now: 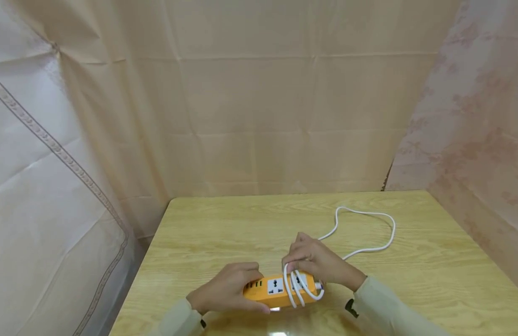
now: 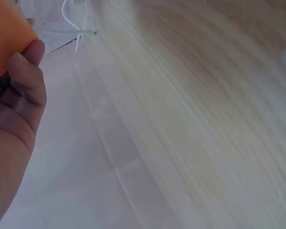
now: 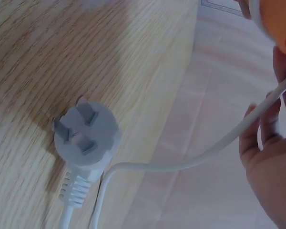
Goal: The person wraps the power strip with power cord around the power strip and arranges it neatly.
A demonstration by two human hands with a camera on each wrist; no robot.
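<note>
An orange power strip (image 1: 263,291) with white sockets is held near the table's front edge. My left hand (image 1: 231,288) grips its left end, thumb along the near side and fingers at the far side. In the left wrist view, the strip's orange end (image 2: 9,36) shows above the fingers. White cord (image 1: 293,291) is looped several times around the right part of the strip. At the strip's far edge, my right hand (image 1: 313,261) pinches the cord with curled fingers. The right wrist view shows the cord (image 3: 219,143) running past that hand.
A long loop of cord (image 1: 394,228) lies on the wooden table (image 1: 225,224) at the right. In the right wrist view a three-pin plug (image 3: 88,133) rests on the tabletop. Cloth curtains (image 1: 250,102) hang behind and at both sides.
</note>
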